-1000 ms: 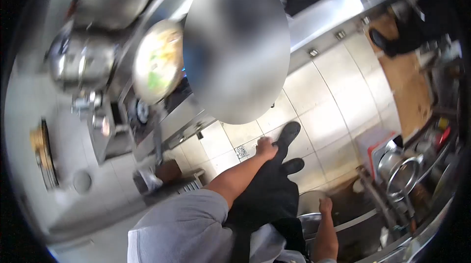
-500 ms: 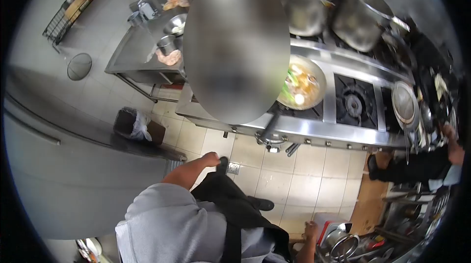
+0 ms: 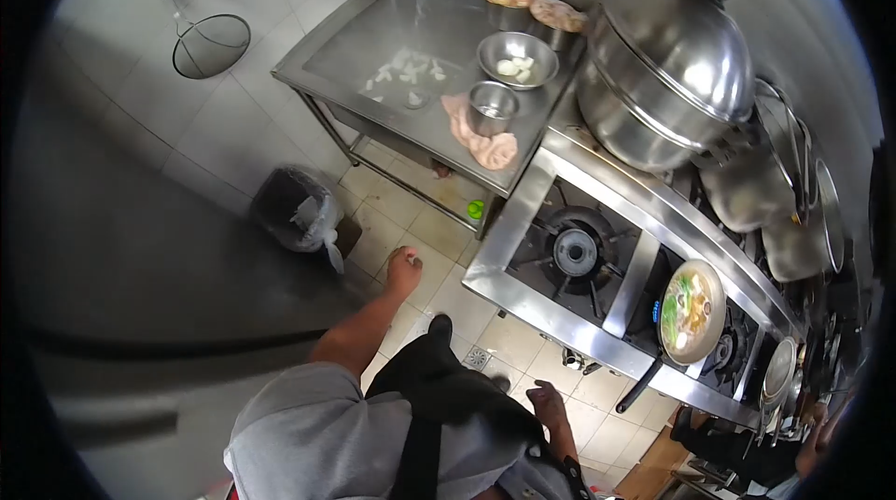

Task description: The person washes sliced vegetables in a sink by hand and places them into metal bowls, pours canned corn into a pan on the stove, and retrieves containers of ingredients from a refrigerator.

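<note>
My left hand (image 3: pixel 404 271) hangs over the tiled floor with its fingers curled in and nothing visible in them. It is nearest to the lined rubbish bin (image 3: pixel 297 211). My right hand (image 3: pixel 549 402) is low beside my apron, its fingers loosely apart, holding nothing that I can see. Beyond it, a frying pan (image 3: pixel 713 327) sits on a lit burner with blue flame at its side. Green vegetables and orange and pale pieces (image 3: pixel 689 310) lie in liquid in the pan. Its black handle (image 3: pixel 639 388) sticks out over the stove's front edge.
On the steel sink table (image 3: pixel 345 43) stand a bowl of white pieces (image 3: pixel 516 62), a metal pot (image 3: pixel 492 106) and a pink cloth (image 3: pixel 499 151). A large lidded steamer (image 3: pixel 663 80) rises behind the front burner (image 3: pixel 574 252). Another person (image 3: pixel 747 449) stands at the far right.
My view has turned left and moved towards the sink table, so the stove and pan now appear further right. My right hand has come forward beside my body. Both hands stay without a visible object.
</note>
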A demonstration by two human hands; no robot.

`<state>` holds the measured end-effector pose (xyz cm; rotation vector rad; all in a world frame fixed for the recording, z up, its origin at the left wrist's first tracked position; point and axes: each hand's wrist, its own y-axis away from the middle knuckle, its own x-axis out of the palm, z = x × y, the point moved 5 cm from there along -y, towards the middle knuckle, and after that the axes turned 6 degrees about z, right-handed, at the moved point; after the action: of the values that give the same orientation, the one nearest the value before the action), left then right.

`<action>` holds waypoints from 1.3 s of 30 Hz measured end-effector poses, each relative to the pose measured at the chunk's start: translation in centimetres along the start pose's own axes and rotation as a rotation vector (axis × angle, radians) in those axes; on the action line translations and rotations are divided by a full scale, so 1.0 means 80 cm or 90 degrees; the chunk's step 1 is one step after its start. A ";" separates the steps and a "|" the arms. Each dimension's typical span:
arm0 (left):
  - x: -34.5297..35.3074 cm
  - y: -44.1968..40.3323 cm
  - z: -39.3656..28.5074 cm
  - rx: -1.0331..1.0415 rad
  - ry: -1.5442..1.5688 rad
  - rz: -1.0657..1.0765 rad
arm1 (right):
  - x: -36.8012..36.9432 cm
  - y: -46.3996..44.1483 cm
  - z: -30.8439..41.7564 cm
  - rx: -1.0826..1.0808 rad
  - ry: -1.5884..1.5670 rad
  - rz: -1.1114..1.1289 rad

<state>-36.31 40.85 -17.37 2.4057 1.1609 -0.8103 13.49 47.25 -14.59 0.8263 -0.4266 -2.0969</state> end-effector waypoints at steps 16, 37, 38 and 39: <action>-0.041 -0.326 -0.318 0.018 0.040 -0.047 | -0.093 -0.181 0.254 -0.182 0.173 -0.094; -0.162 -0.672 -0.192 -0.009 0.274 0.138 | -0.116 -0.618 0.701 -0.215 0.446 -0.333; -0.160 -0.683 -0.186 -0.016 0.296 0.138 | -0.112 -0.634 0.689 -0.137 0.461 -0.299; -0.163 -0.700 -0.180 -0.020 0.319 0.135 | -0.113 -0.630 0.698 -0.102 0.487 -0.283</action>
<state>-82.40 74.56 -1.49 2.7284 1.0389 -0.1203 -49.73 85.58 1.85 1.6310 0.3612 -1.9590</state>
